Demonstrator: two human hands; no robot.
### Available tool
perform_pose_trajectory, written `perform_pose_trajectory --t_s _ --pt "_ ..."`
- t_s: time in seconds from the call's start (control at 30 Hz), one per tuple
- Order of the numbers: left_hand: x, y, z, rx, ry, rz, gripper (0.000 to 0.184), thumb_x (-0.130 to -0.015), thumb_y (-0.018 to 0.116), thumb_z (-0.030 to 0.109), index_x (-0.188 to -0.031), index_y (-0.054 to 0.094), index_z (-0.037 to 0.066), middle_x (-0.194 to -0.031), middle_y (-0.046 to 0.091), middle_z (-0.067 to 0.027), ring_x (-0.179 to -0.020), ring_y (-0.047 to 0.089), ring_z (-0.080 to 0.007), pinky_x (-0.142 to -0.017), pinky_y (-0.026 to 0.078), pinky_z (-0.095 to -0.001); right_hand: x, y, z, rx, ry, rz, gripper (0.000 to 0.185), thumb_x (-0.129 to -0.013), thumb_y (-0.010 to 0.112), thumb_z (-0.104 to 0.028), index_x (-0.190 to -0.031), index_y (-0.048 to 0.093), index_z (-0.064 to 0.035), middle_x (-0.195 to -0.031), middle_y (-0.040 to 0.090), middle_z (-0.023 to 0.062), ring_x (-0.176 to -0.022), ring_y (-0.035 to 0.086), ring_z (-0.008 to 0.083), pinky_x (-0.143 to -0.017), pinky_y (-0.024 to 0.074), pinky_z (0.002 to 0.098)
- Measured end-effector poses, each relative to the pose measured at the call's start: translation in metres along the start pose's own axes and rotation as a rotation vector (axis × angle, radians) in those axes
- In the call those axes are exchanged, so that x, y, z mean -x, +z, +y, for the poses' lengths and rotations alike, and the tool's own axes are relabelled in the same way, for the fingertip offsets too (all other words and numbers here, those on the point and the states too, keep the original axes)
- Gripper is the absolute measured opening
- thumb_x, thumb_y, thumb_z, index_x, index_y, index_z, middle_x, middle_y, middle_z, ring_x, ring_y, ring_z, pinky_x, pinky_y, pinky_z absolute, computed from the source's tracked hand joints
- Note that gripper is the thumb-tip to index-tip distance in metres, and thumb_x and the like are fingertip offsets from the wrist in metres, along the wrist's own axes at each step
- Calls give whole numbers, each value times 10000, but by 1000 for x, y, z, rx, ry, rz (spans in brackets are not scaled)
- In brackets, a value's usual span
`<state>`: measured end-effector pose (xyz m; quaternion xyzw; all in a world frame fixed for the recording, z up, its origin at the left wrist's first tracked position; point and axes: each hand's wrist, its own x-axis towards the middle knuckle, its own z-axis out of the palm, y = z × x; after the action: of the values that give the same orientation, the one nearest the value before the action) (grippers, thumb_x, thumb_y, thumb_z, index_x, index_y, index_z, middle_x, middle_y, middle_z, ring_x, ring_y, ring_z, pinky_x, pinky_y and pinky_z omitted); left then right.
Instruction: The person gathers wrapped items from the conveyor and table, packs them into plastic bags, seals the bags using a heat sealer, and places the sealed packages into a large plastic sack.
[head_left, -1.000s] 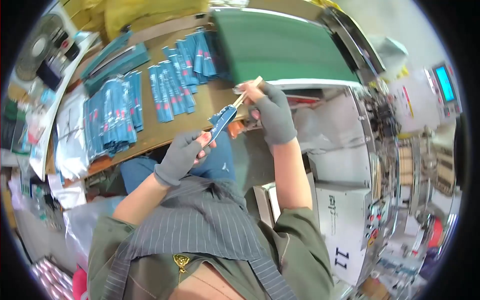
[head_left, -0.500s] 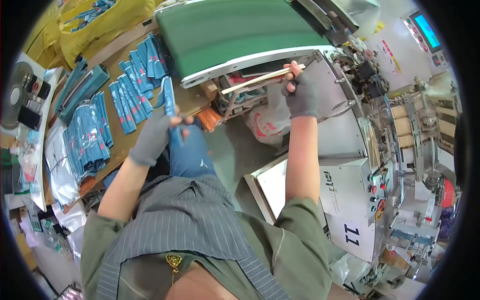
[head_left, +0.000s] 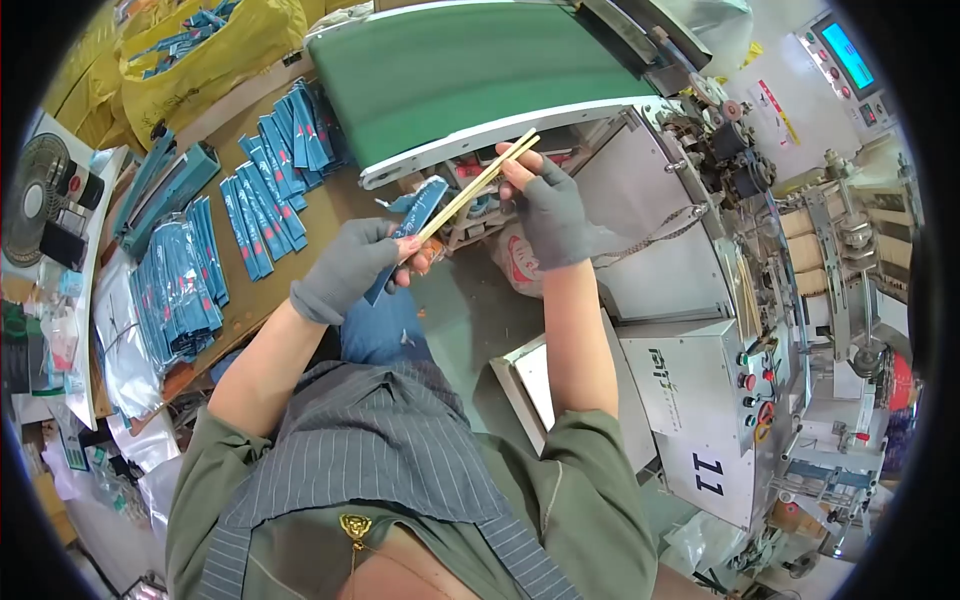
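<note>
- Left grip (head_left: 355, 262) was closed on a blue sleeve (head_left: 424, 208); right grip (head_left: 552, 208) pinched the chopsticks (head_left: 480, 184).
- Both items were held off the near edge of the green belt (head_left: 480, 80).
- Step, as judged: handling sleeve and chopsticks side by side; next move called for light, steady pressure.
- Sleeve looked flat, ragged toward the belt; chopsticks pale, slim.

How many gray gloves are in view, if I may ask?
2: one glove on the left hand, gripping the blue wrapper, and one on the right hand; others may be hidden.
</note>
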<state>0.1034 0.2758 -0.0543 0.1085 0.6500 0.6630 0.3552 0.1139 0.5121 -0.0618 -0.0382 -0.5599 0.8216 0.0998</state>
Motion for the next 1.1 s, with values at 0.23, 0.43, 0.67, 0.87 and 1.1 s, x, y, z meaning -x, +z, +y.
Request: perform_pose_trajectory --t_s 0.23,0.43,0.67,0.87,1.1 --pt "7 -4 1 98 -83 -54 290 -875 553 273 -917 590 -12 -736 615 -64 -532 559 -103 -493 441 -223 -5 -1 4 -116 90 -12 164 -824 635 -116 -959 603 -29 -781 580 13 -624 525 91 -548 422 225" --pt "11 -4 -1 172 -105 -162 257 -905 518 262 -926 567 11 -711 590 -46 -532 543 -101 -491 425 -216 -18 -12 -9 -150 5 192 170 -840 619 -143 -950 539 -41 -773 576 36 -625 532 100 -542 439 246" --pt "20 -19 -5 300 -164 -111 251 -930 492 258 -947 550 14 -707 568 -39 -530 537 -108 -487 419 -213 -40 -210 -106 555 -1079 935 199 -783 603 -156 -903 599 2 -838 615 127 -689 602 213 -597 516 320" --pt "35 -38 -17 356 -195 18 234 -902 538 230 -973 549 7 -751 605 -81 -553 587 -136 -495 475 -227 89 -447 -115 2140 421 1166 316 -902 457 -195 -1170 569 -68 -1074 636 138 -981 623 239 -776 505 337" --pt "35 -127 42 125 161 281 275 -908 480 233 -1026 531 -10 -783 610 -115 -635 615 -168 -559 512 -298 103 -412 -73 1979 -101 1303 379 -876 496 -260 -1165 507 -15 -1090 571 209 -980 577 329 -786 470 414"
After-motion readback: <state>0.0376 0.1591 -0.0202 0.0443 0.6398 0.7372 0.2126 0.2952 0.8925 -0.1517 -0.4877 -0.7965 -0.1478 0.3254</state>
